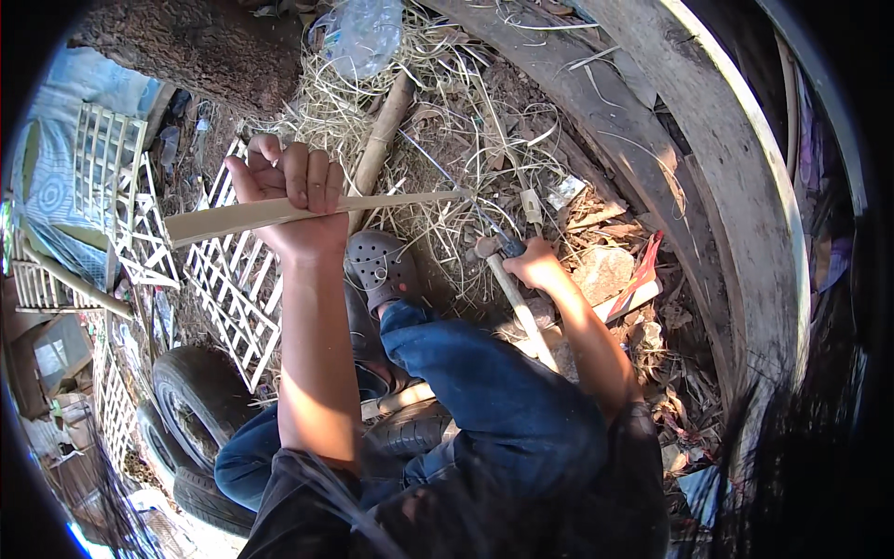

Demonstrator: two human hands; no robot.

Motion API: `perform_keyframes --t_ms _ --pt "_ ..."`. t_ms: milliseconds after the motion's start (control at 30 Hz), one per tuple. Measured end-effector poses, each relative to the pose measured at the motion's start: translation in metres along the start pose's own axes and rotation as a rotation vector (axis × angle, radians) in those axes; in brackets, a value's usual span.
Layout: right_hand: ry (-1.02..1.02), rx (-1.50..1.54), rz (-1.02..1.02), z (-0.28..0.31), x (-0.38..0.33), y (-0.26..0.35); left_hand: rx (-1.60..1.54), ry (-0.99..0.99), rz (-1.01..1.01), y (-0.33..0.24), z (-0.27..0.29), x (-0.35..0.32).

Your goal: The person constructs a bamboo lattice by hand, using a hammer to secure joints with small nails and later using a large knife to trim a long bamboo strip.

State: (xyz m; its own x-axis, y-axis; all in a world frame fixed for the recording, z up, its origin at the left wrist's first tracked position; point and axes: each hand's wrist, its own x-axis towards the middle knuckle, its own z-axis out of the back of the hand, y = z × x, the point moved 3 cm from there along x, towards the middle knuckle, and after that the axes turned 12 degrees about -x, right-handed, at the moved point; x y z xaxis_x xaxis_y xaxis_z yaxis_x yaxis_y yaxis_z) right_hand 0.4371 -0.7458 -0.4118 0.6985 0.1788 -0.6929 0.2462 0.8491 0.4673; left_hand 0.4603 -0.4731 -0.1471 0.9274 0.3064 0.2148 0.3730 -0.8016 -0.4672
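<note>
My left hand (296, 182) is raised at the centre left, palm up, with its fingers curled over a long, pale bamboo strip (237, 220). The strip is broad at its left end and tapers to the right, its thin end near the blade. Lower and to the right, my right hand (535, 265) grips the dark handle of a long, thin-bladed knife (507, 243). Its blade slants up and left over the ground, beyond the strip's tip. A wooden-handled hammer-like tool (515, 300) lies beside my right hand, its head partly hidden.
Bamboo lattice panels (237, 289) lean at the left, above stacked tyres (200, 401). Pale shavings (447, 102) cover the ground around a bamboo pole (384, 130). A tree trunk (196, 47) stands at the far left; long boards (726, 121) curve along the right. My shoe (382, 265) is below the strip.
</note>
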Motion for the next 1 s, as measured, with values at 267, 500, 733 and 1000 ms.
perform_keyframes --t_ms 267,500,733,1000 --pt "0.015 -0.093 -0.022 0.008 -0.001 0.008 0.008 0.024 0.115 0.011 -0.008 0.0" --pt "0.017 0.132 0.113 0.014 -0.02 0.03 0.052 0.091 0.143 0.005 -0.02 0.004" --pt "0.088 -0.012 -0.009 -0.001 0.004 0.002 0.094 0.028 0.189 0.018 -0.022 0.008" --pt "0.147 0.239 0.131 0.052 -0.047 0.04 0.06 0.142 0.127 0.007 -0.012 0.011"
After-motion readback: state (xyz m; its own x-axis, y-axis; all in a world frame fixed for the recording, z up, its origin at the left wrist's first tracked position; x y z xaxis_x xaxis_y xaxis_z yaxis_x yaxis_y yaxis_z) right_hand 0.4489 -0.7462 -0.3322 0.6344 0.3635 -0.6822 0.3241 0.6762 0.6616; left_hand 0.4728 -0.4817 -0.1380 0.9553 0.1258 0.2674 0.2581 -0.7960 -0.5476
